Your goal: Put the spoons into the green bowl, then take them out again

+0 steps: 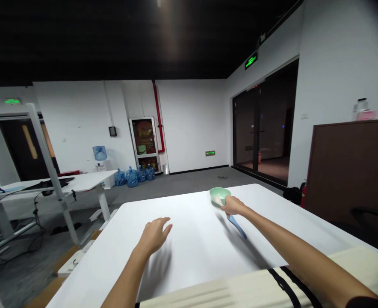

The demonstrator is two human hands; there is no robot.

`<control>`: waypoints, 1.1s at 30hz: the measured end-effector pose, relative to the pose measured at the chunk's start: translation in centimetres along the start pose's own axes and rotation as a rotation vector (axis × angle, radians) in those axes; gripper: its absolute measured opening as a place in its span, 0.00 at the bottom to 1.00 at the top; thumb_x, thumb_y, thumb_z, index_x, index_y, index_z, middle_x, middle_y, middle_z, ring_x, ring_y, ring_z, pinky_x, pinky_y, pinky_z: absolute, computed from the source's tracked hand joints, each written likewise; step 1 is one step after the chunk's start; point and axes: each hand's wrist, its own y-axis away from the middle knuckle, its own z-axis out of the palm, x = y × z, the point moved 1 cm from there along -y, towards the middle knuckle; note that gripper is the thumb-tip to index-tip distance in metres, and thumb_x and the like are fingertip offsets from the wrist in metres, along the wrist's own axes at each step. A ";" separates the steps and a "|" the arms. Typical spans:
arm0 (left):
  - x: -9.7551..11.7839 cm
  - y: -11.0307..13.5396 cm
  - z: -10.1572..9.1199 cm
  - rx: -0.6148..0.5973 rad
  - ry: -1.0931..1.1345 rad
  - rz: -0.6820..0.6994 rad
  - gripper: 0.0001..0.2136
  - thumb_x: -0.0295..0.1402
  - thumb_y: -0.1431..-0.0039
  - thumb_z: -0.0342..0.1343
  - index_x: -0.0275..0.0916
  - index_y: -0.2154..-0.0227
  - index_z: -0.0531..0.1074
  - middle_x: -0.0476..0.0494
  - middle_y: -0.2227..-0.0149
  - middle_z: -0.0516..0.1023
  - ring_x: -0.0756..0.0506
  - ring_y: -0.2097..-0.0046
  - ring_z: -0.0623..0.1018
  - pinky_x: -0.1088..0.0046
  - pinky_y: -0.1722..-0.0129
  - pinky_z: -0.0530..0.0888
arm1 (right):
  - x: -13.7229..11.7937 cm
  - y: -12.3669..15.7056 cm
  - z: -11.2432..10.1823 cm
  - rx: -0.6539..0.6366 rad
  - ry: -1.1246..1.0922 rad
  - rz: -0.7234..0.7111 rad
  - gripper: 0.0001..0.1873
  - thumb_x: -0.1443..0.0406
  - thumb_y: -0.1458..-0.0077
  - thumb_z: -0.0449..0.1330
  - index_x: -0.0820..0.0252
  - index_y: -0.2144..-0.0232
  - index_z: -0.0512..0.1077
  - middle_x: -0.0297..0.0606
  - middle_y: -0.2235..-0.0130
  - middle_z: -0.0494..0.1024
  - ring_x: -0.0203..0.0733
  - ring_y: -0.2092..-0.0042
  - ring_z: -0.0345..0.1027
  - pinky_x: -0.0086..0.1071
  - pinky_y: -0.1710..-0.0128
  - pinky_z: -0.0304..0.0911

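Head camera, and we're right over a white table (272, 214)! Out on the far side sits a pale green bowl (219, 195), with the right hand (234, 205) pressed in against its near rim. The fingers curl down over a blue-handled spoon (237, 226), its pale head poking toward the bowl, but whether that's a real grip, I can't tell from here. The left hand (155, 236) is well apart, open, fingers spread, holding nothing above the tabletop. Beyond the table, blue water jugs (133, 177) line the far wall, and a red fire extinguisher (303, 194) stands beside a brown cabinet (349, 171).
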 end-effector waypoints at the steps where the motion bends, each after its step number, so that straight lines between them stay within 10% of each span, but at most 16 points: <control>1: 0.0 0.0 0.0 -0.003 0.000 0.000 0.24 0.46 0.33 0.41 0.42 0.43 0.70 0.42 0.41 0.74 0.40 0.40 0.72 0.61 0.42 0.68 | 0.3 0.1 0.5 -0.011 0.001 -0.008 0.13 0.64 0.53 0.59 0.63 0.85 0.76 0.44 0.71 0.82 0.41 0.69 0.72 0.28 0.71 0.59; 13: -0.2 -0.3 0.6 -0.015 -0.025 -0.004 0.24 0.46 0.34 0.41 0.43 0.43 0.70 0.43 0.40 0.74 0.39 0.39 0.72 0.62 0.43 0.68 | 2.4 -0.4 5.2 -0.154 0.068 0.032 0.06 0.70 0.58 0.60 0.65 0.84 0.74 0.43 0.76 0.79 0.41 0.71 0.73 0.29 0.70 0.62; 33: -0.2 -0.4 0.7 -0.017 -0.022 0.000 0.24 0.47 0.34 0.42 0.43 0.43 0.70 0.42 0.41 0.75 0.39 0.40 0.73 0.62 0.43 0.68 | 3.4 -0.7 6.9 -0.224 0.019 0.076 0.11 0.74 0.57 0.62 0.62 0.86 0.67 0.44 0.79 0.76 0.40 0.76 0.69 0.31 0.72 0.60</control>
